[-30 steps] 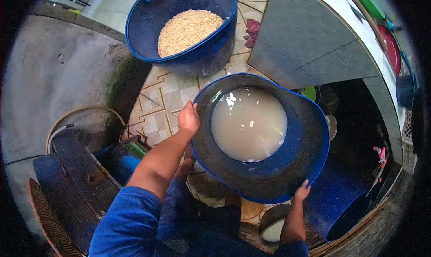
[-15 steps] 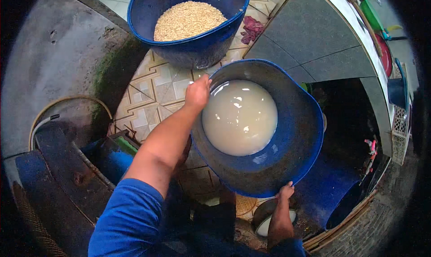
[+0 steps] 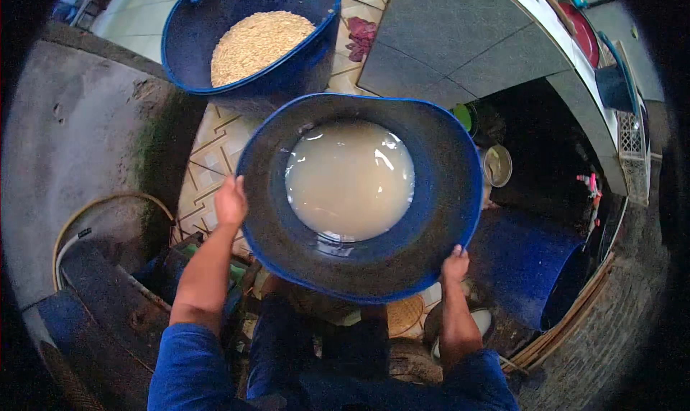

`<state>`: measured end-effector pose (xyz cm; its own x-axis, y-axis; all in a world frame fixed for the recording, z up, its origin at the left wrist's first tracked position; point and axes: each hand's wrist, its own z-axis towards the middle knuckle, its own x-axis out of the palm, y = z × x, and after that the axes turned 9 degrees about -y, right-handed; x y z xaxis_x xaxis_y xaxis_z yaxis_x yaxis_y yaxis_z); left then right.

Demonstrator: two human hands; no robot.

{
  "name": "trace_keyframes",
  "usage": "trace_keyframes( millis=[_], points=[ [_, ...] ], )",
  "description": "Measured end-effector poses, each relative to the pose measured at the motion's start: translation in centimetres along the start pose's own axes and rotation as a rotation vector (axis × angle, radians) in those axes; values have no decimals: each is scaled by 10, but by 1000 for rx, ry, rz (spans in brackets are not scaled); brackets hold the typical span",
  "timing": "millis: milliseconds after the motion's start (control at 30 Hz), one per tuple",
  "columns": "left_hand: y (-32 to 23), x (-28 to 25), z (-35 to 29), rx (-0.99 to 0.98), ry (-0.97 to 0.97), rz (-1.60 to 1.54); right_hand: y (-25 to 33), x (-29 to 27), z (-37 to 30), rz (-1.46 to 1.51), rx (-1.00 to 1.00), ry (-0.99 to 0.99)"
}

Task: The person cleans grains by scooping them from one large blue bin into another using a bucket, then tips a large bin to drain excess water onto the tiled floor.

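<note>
A large blue tub (image 3: 445, 167) with cloudy, whitish water (image 3: 351, 181) in its bottom is between my hands. My left hand (image 3: 231, 201) is closed on its rim at the left side. At the lower right, my right hand (image 3: 455, 265) grips the rim with its fingers curled over the edge. The rim is bent out of round. Just beyond stands another blue tub (image 3: 188, 34), partly filled with pale, husked beans or grains (image 3: 259, 48). What supports the held tub underneath is hidden.
Dark red cloth (image 3: 361, 37) lies on the patterned tile floor (image 3: 208, 159). A tiled counter (image 3: 460, 34) rises at the right, over a dark recess with a pink tap (image 3: 589, 185). Below it is a blue barrel (image 3: 521, 267). A hose (image 3: 108, 201) curves at the left by a concrete wall.
The tub of cloudy water has turned and shifted left in view, its liquid sloshing. My left hand has moved left and nearer me with the rim; my right hand has risen slightly.
</note>
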<state>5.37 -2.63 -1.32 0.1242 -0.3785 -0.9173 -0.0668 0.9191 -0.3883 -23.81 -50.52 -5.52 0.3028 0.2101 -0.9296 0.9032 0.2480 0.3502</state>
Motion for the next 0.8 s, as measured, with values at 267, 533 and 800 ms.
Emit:
trace_keyframes(
  millis=[267, 533, 800],
  points=[
    [37, -20, 21, 9, 35, 273, 65, -4, -37, 154, 10, 32],
    [23, -13, 21, 12, 25, 204, 55, 4, -22, 23, 145, -4],
    [11, -16, 17, 83, 80, 133, 51, -6, -16, -83, 241, 170]
  ],
)
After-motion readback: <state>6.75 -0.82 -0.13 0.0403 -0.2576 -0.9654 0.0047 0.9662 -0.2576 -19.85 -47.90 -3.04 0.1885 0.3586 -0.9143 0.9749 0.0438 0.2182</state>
